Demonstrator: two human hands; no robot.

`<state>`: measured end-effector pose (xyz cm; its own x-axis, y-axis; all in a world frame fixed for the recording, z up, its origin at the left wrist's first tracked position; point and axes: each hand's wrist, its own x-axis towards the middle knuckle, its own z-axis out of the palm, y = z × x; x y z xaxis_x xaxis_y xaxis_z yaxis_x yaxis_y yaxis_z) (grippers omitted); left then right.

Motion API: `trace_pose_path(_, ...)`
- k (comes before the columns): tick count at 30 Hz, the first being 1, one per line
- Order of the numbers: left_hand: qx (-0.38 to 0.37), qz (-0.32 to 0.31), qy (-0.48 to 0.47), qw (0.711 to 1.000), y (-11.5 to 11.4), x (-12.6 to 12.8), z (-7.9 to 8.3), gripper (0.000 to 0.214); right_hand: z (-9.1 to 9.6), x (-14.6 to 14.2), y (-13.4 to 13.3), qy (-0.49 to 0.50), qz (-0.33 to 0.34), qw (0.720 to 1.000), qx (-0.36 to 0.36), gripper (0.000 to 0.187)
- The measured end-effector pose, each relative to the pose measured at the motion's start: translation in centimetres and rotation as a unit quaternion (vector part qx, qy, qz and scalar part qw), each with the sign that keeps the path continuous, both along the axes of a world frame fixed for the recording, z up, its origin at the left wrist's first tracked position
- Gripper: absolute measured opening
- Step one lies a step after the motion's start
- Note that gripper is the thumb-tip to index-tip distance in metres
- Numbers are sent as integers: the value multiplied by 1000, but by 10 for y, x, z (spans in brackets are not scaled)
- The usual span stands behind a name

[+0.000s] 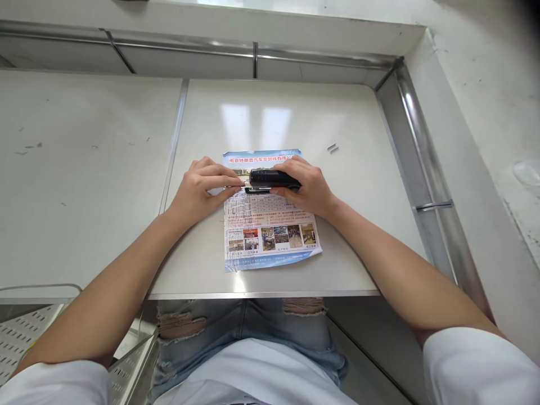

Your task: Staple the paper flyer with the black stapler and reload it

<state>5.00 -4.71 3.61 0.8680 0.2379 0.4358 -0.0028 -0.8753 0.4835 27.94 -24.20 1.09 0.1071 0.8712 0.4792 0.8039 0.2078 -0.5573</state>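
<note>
A printed leaflet (270,230) with photos and red and blue text lies flat on the white table (274,118). Over its upper half a black stapler (272,179) is held sideways. My right hand (310,188) wraps around the stapler's rear end, fingers closed on it. My left hand (198,188) pinches the stapler's metal front end between thumb and fingers, just above the leaflet's left edge.
Two loose staples (332,148) lie on the table to the right of the leaflet. A metal rail (422,152) borders the table on the right and a seam (172,146) divides it from another table on the left. A perforated metal shelf (25,332) sits lower left.
</note>
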Motion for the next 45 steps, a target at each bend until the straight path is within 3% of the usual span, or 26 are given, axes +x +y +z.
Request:
trace_pose_path(12, -55, 21, -52, 997, -14, 0, 13, 11, 10, -2, -6, 95, -30, 995, 31, 37)
trace_pose_path(19, -27, 32, -65, 997, -14, -4, 12, 12, 15, -2, -9, 145, -22, 987, 60, 36)
trace_pose_path(27, 12, 19, -46, 999, -7, -6, 12, 16, 13, 12, -11, 156, -43, 986, 37, 44)
trace_pose_path(36, 24, -13, -30, 999, -7, -7, 9, 28, 13, 20, -13, 165, -7, 986, 29, 44)
trace_pose_path(45, -41, -65, -15, 997, -12, -3, 3, 26, 13, 7, -9, 137, 49, 989, 13, 39)
